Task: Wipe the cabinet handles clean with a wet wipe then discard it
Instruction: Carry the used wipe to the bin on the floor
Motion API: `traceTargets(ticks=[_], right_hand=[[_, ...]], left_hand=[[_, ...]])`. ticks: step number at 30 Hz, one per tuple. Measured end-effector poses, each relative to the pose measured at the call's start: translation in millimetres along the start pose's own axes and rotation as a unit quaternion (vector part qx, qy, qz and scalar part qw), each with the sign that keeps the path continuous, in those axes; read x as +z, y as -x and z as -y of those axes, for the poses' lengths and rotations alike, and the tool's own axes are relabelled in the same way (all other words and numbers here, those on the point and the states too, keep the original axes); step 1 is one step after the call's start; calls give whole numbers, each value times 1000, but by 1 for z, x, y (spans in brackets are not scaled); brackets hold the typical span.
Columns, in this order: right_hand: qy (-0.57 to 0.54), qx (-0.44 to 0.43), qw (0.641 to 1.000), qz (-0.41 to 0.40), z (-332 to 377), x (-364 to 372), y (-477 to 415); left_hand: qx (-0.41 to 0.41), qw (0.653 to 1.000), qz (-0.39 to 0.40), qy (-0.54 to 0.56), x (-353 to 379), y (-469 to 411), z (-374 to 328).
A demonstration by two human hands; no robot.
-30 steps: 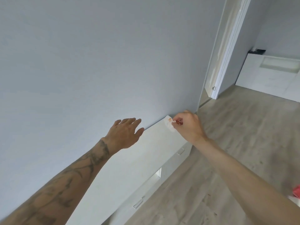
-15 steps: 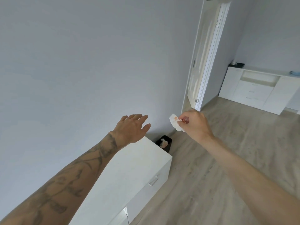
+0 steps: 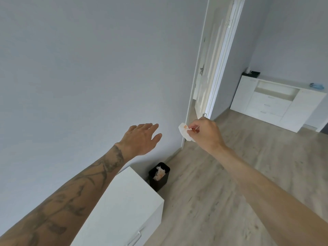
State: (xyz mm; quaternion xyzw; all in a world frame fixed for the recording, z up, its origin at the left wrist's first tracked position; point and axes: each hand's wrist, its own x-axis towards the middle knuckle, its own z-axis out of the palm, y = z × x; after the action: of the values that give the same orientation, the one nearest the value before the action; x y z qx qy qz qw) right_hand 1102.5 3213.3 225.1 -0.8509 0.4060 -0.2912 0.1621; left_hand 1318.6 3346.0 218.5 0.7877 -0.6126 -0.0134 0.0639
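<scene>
Above floor near doorway: right hand (image 3: 205, 134) pinching one wet wipe (image 3: 184, 132), orange-stained, between thumb and fingertips. Left hand (image 3: 140, 139) hovering beside it, fingers straight, holding nothing. Below hands: one black bin (image 3: 160, 181) standing just beside end of one white cabinet (image 3: 124, 201), containing crumpled wipes, count unclear. One handle (image 3: 134, 238) showing on cabinet front. Second cabinet (image 3: 276, 102) standing well apart at far wall.

Domestic interior: sparsely furnished room in a home. Plain grey painted wall (image 3: 88, 68) on left; pale wood-look floor (image 3: 230, 183). Low white cabinet (image 3: 124, 201) near, small black waste bin (image 3: 160, 182) just beside its far end. White door (image 3: 205, 80) open, far centre. White sideboard (image 3: 276, 102) with drawers, far right.
</scene>
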Motion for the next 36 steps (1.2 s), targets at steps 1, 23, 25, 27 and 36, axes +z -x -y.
traceTargets(ticks=[1, 23, 25, 27, 36], right_hand=[[0, -5, 1000, 5, -16, 1, -18], [-49, -122, 975, 177, -207, 163, -378], [-47, -121, 969, 209, -222, 205, -398], [-44, -119, 962, 240, -238, 244, -413], [-31, -87, 927, 364, -309, 422, -432]], left_hand=[[-6, 1000, -1, 1, 5, -20, -7], [-216, 976, 30, 10, 129, -347, 15], [-232, 971, 51, 27, 160, -371, 33], [-245, 966, 67, 38, 191, -388, 49], [-342, 926, 130, 97, 334, -432, 111]])
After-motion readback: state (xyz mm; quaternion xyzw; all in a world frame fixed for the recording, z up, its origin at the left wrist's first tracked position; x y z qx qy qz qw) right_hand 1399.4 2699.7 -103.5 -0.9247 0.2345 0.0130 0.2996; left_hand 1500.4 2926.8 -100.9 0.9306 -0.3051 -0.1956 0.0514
